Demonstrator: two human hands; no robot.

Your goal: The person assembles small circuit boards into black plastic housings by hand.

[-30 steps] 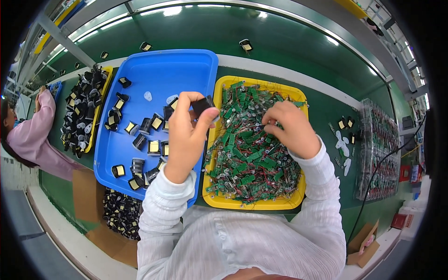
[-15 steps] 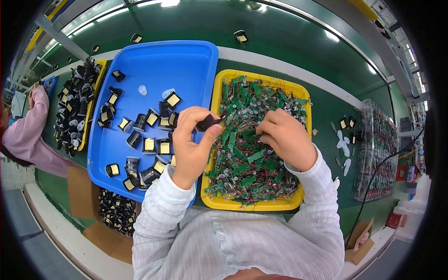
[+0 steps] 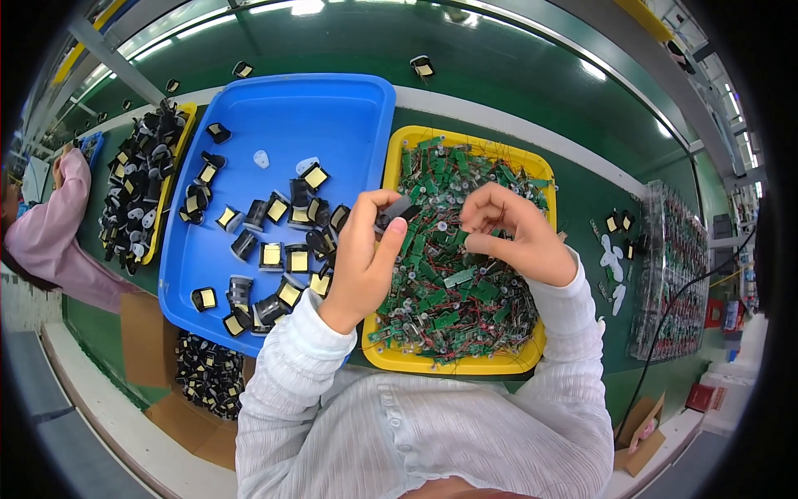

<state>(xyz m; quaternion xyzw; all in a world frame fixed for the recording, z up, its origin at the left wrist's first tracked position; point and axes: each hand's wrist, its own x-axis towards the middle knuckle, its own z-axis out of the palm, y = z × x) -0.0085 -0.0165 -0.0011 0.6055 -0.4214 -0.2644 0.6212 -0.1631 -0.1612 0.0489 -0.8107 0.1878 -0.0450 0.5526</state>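
Observation:
My left hand (image 3: 362, 266) grips a small black plastic housing (image 3: 401, 211) between thumb and fingers, over the left side of a yellow tray (image 3: 453, 366). Heaped in that tray are green circuit boards (image 3: 459, 277) with thin red and black wires and small round clear parts. Above the heap, my right hand (image 3: 524, 237) is closed in a pinch, its fingertips turned toward the housing. A small green board (image 3: 460, 239) shows at those fingertips; the fingers hide part of it.
Left of the yellow tray, a blue tray (image 3: 316, 100) holds black housings with cream pads. Further left stand another yellow tray (image 3: 170, 187) of housings and a person in a pink sleeve (image 3: 58, 216). A cardboard box (image 3: 145, 341) sits below; clear racks (image 3: 669, 274) stand at right.
My right hand has lifted from the heap, moving slightly right with its fingers turned toward the left hand. The housing in my left hand has shifted right and been turned.

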